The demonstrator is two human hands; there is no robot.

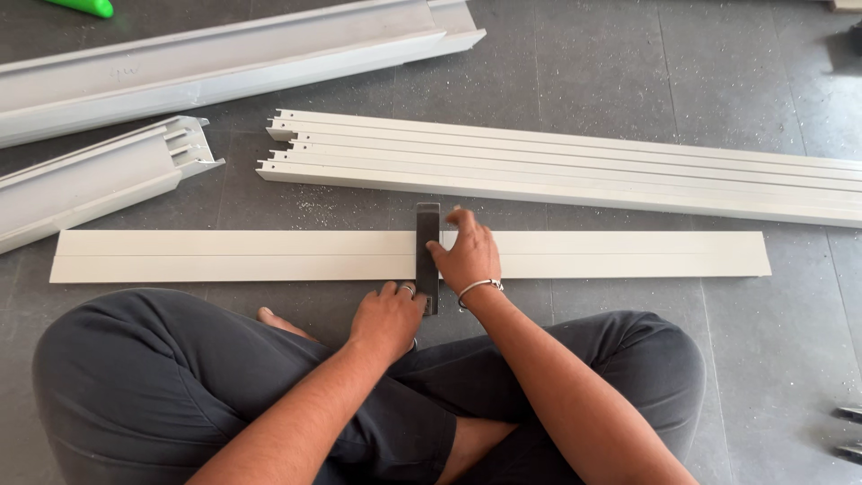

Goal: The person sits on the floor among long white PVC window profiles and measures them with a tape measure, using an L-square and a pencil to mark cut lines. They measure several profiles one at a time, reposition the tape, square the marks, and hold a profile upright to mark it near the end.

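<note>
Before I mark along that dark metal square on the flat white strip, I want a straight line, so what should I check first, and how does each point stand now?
1. Dark flat metal square lies across the long white flat strip: ok.
2. Right hand presses the blade onto the strip: ok.
3. Left hand steadies the square's near end: ok.
4. Stock seated tight against the strip's near edge: cannot tell, hands hide it.
5. Marking tool in hand: cannot tell, none visible.
6. Bundle of white slotted rails lies apart from the strip: ok.

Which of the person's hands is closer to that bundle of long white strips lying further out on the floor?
The right hand. It rests on the flat white profile beside the dark metal square, just short of the bundle. The left hand sits nearer the person's legs.
</note>
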